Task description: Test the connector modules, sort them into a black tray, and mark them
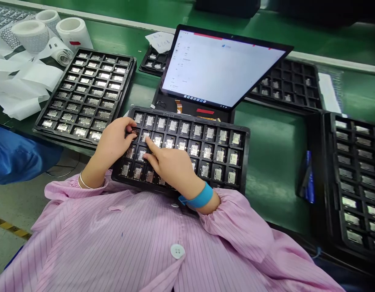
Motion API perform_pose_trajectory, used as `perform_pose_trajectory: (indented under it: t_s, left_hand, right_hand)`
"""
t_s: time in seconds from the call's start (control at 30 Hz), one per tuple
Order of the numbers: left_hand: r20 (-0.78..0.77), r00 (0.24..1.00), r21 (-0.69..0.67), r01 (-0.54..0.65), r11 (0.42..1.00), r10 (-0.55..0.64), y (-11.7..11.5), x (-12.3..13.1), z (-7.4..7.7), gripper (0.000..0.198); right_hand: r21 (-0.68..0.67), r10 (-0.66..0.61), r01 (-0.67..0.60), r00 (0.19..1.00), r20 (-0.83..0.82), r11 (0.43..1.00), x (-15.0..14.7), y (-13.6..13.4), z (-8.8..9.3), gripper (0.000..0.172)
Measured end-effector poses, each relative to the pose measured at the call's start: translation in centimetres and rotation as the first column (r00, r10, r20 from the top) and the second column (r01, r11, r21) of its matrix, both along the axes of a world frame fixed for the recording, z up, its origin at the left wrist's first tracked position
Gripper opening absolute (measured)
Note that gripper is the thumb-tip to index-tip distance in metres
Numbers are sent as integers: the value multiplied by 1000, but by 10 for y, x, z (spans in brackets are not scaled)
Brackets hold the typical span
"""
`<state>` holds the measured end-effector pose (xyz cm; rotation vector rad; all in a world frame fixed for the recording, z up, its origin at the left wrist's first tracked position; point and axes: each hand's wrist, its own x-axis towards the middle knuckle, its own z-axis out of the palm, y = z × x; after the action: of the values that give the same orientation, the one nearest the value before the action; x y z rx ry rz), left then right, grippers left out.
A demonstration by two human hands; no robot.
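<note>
A black compartment tray (247,162) rests in front of my body, its pockets holding small circuit boards with silvery metal parts. My left hand (114,140) is at the tray's left end, with thumb and forefinger closed around the edges of a small circuit board (134,132) in a pocket of the upper rows. Over the same tray reaches my right hand (175,164), wearing a blue wrist strap (199,197). Its forefinger tip meets the neighbouring circuit board (145,136), and the thumb sits apart just below. The right hand's other fingers are hidden underneath.
Behind the tray stands an open laptop (220,69). Another filled tray (132,69) lies at left, near white label rolls (72,32). At right are stacked trays (330,162) and a blue pen-like object (309,178). A partly filled tray (317,85) lies behind the laptop. Blue fabric (20,156) shows at far left.
</note>
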<state>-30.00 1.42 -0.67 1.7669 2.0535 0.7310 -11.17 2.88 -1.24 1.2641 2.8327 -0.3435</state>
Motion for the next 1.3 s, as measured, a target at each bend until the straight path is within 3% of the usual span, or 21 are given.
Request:
perform_pose_trajectory:
  t_s: [0.07, 0.17, 0.23, 0.33, 0.4, 0.47, 0.53, 0.63, 0.77, 0.9, 1.07, 1.13, 1.23, 1.3]
  left_hand:
    - [37, 999, 28, 37, 999, -38, -6, 7, 9, 9]
    - [146, 978, 38, 148, 988, -152, -17, 22, 23, 11]
    - [241, 949, 43, 201, 979, -205, -22, 31, 29, 19]
    - [309, 928, 69, 196, 978, -208, -16, 32, 31, 28]
    - [181, 977, 76, 97, 992, -110, -2, 27, 27, 27]
    - [-59, 998, 51, -32, 998, 35, 14, 20, 21, 20]
    - [-240, 966, -32, -104, 994, 93, 28, 14, 14, 17]
    - [-317, 947, -118, -97, 988, 55, 39, 12, 7, 26]
    - [-310, 951, -127, -34, 991, -7, 40, 10, 6, 25]
    - [-286, 958, -55, -7, 998, -9, 41, 3, 8, 18]
    - [-149, 989, 48, 7, 999, 0, 42, -1, 5, 14]
    - [-67, 998, 97, -10, 995, 16, 40, 2, 5, 23]
    - [131, 991, 222, -55, 974, 26, 31, 14, 11, 32]
    - [348, 937, 256, -90, 963, -4, 20, 27, 18, 25]
  right_hand:
    - [66, -19, 35, 970, -241, 997, 3, -1, 0, 43]
    - [126, 40, 38, 826, -563, 991, 9, -3, 2, 36]
    - [97, 45, 25, 758, -651, 995, 14, -3, 5, 35]
    - [12, -76, 116, 727, -682, 993, 25, -3, 11, 37]
    - [-69, -198, 212, 682, -704, 975, 34, -2, 15, 36]
    - [-216, -338, 269, 592, -731, 939, 42, -2, 18, 34]
    - [-421, -490, 252, 478, -729, 871, 49, -2, 20, 30]
    - [-699, -685, 102, 338, -646, 708, 56, -5, 23, 30]
    - [-857, -828, -117, 224, -514, 501, 62, -10, 29, 28]
    - [-892, -881, -221, 184, -435, 395, 66, -15, 36, 18]
    - [-897, -891, -244, 182, -416, 369, 69, -20, 41, 17]
    - [-900, -898, -267, 188, -398, 344, 70, -20, 42, 17]
    - [-904, -908, -299, 197, -370, 304, 71, -21, 44, 15]
    - [-907, -909, -303, 204, -363, 294, 71, -21, 46, 16]
